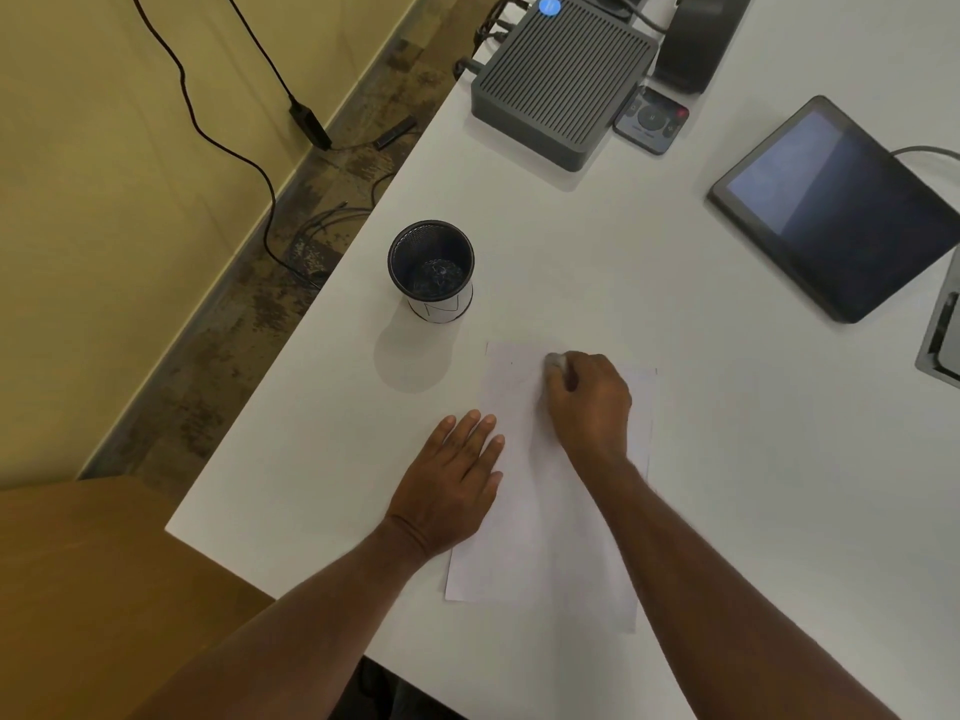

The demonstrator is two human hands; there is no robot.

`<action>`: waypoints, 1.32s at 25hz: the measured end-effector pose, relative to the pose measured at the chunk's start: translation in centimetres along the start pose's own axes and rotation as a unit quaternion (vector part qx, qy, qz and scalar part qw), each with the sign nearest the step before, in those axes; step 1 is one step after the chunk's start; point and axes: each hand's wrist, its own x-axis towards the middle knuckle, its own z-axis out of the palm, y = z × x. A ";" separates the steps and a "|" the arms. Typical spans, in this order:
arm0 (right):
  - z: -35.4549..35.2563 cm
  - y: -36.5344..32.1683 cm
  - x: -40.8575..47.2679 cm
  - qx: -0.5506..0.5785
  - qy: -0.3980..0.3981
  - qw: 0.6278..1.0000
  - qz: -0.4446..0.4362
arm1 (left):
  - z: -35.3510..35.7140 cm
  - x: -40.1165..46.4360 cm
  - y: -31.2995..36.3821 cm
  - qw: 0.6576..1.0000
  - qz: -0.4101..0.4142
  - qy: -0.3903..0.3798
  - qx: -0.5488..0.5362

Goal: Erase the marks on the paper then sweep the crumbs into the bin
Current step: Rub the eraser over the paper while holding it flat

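My right hand (587, 402) pinches the eraser (555, 362) on the paper (545, 537); left hand (452, 480) lies spread, pinning its edge. Bin (431, 270) at 11 o'clock, nearer my left.

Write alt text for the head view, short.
A person's right hand rubs an eraser near the top of a sheet of paper on a white table, while the left hand lies flat on the paper's left edge. A black mesh bin stands beyond the paper to the left; a tablet and a grey box sit farther back.
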 end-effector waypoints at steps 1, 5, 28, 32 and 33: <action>0.2 -0.2 -0.2 -0.003 -0.003 1.000 0.000 | 0.0 0.0 0.0 1.000 0.001 0.001 0.000; 1.2 -0.3 -2.8 -0.015 -0.070 0.991 -0.111 | 0.0 0.1 0.1 1.000 -0.004 0.002 -0.001; 1.5 -0.7 -1.0 -0.038 -0.030 0.994 -0.094 | 0.0 0.0 0.0 1.000 -0.005 0.003 -0.001; 1.2 -0.5 -0.8 -0.048 -0.037 0.990 -0.128 | 0.0 0.1 0.0 1.000 -0.008 0.003 -0.001; 0.9 -0.4 -0.3 -0.042 -0.013 0.995 -0.092 | 0.0 0.1 0.0 1.000 -0.008 0.003 -0.002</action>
